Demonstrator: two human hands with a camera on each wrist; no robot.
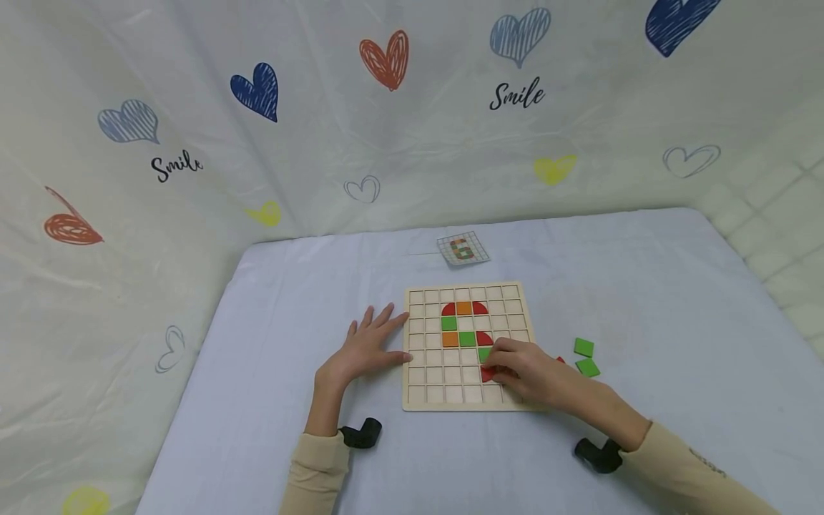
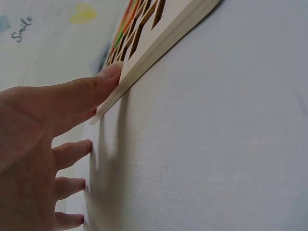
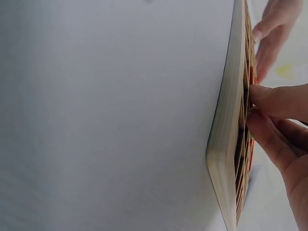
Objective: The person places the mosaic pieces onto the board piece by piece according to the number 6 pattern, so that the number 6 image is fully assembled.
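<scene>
heart-printed curtains surround a pale blue table (image 1: 270, 300). from the head, wooden grid board (image 1: 467, 397) lies centred; left hand (image 1: 367, 347) flat, fingers straight, touching its edge; right hand (image 1: 524, 368) pinches a red piece (image 1: 487, 373). left wrist: fingertips (image 2: 113, 72) against board (image 2: 163, 33). right wrist: fingers (image 3: 274, 101) on the grid.

The right hand (image 1: 524, 372) covers most of a red piece (image 1: 487, 373) on the board (image 1: 415, 390)

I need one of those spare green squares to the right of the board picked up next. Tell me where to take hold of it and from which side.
Take the nearer green square by two opposite edges, coming straight down from above. It lies flat on the table, so only its thin edges offer a grip. It sits apart from the far green square and close to the right hand, so pinch across the free edges.
</scene>
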